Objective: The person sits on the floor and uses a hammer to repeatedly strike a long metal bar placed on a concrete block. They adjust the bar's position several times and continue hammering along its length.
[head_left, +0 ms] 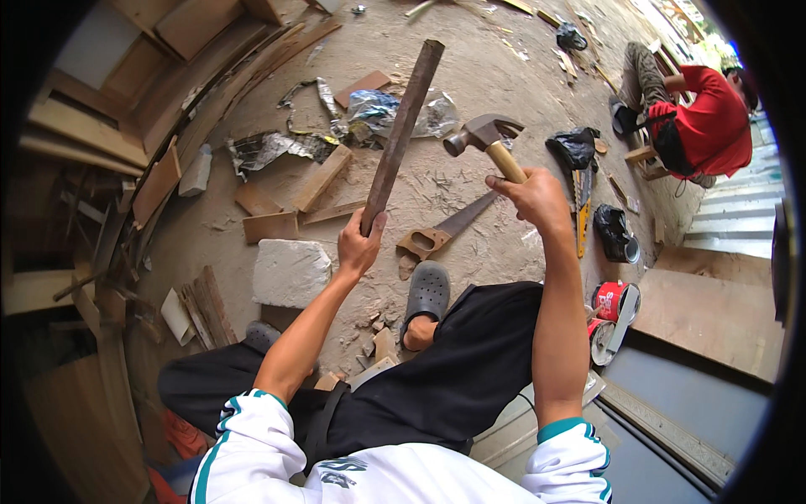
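Landmark: 1 handsaw [457, 223] is laid on the ground.
Left hand [359, 248]: clasped around the lower end of 1 dark brown bar [403, 134], held tilted, left of the handsaw.
Right hand [535, 200]: wrapped around the handle of 1 claw hammer [485, 134], held with its head beyond the handsaw.
White block [292, 273]: set left of the handsaw.
Gray clog [429, 290]: worn, just nearer than the handsaw.
Person in red [712, 126]: seen well right of the handsaw.
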`<state>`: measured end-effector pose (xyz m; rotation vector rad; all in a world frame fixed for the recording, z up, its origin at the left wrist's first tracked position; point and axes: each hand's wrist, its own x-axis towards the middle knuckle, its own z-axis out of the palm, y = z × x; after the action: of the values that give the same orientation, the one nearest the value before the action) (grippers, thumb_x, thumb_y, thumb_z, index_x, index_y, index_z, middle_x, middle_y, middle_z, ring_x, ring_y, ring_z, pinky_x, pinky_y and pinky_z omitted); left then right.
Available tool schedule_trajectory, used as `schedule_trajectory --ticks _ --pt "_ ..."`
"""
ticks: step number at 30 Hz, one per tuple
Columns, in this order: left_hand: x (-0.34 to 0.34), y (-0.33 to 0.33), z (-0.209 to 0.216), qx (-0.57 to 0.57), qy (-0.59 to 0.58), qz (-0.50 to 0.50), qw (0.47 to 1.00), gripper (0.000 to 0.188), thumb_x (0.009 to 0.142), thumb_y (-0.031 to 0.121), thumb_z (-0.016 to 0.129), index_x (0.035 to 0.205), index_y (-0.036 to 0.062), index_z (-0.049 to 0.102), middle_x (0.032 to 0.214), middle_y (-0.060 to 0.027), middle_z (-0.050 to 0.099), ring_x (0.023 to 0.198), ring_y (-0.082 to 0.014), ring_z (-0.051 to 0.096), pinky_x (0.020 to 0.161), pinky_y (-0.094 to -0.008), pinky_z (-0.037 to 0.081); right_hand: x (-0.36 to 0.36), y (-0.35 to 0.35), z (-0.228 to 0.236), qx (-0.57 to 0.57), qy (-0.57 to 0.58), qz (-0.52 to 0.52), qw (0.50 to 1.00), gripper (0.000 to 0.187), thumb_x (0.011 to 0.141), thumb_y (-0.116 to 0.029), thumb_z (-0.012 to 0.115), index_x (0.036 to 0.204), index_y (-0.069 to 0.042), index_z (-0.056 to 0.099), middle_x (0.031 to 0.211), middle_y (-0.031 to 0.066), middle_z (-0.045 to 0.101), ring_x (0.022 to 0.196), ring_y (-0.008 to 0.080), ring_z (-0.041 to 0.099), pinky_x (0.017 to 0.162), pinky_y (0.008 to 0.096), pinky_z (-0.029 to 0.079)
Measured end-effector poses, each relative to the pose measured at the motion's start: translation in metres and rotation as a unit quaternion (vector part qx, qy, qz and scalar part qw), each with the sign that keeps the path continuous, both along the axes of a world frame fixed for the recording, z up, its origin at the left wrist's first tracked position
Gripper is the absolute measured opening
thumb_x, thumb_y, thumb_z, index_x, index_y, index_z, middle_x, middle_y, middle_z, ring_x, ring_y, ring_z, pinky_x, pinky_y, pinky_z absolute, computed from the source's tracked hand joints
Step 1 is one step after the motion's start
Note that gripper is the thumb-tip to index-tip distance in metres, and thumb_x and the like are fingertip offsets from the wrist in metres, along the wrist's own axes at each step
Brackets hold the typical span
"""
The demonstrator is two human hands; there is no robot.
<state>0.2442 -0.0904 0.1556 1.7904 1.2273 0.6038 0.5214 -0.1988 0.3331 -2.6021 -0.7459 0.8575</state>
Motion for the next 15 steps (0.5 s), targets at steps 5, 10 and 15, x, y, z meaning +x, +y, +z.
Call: schedule_trajectory --ticks 5,10,15 --pt "-0.108 0.008 0.012 0.112 0.135 0.053 0.983 0.043 0.087 0.054 0.067 0.098 0.0130 0.069 0.073 -0.0152 0.069 0.072 -0.0388 0.069 0.063 -0.0485 0.052 -0.027 0.013 -0.001 0.138 0.079 0.025 0.987 0.038 0.081 -0.038 0.081 0.087 -0.003 0.067 0.058 -0.0020 0.051 0.046 0.0087 0.047 0.043 0.0276 0.036" --pt "-0.214 0.009 0.015 0.108 0.311 0.009 0.944 0.054 0.086 0.062 0.063 0.091 0.0087 0.066 0.077 -0.0229 0.069 0.073 -0.0451 0.067 0.066 -0.0546 0.052 -0.052 0.015 -0.019 0.120 0.122 0.071 0.983 0.029 0.083 -0.025 0.074 0.084 0.002 0.066 0.058 0.0025 0.053 0.049 0.0106 0.051 0.045 0.0285 0.040" --pt "-0.264 -0.016 0.025 0.034 0.422 -0.078 0.902 0.057 0.089 0.058 0.061 0.095 0.0018 0.067 0.083 -0.0242 0.070 0.082 -0.0439 0.069 0.074 -0.0522 0.053 -0.103 0.018 -0.068 0.053 0.247 0.059 0.966 0.024 0.087 -0.014 0.066 0.098 0.007 0.062 0.078 0.0095 0.062 0.065 0.0152 0.062 0.056 0.0297 0.054"
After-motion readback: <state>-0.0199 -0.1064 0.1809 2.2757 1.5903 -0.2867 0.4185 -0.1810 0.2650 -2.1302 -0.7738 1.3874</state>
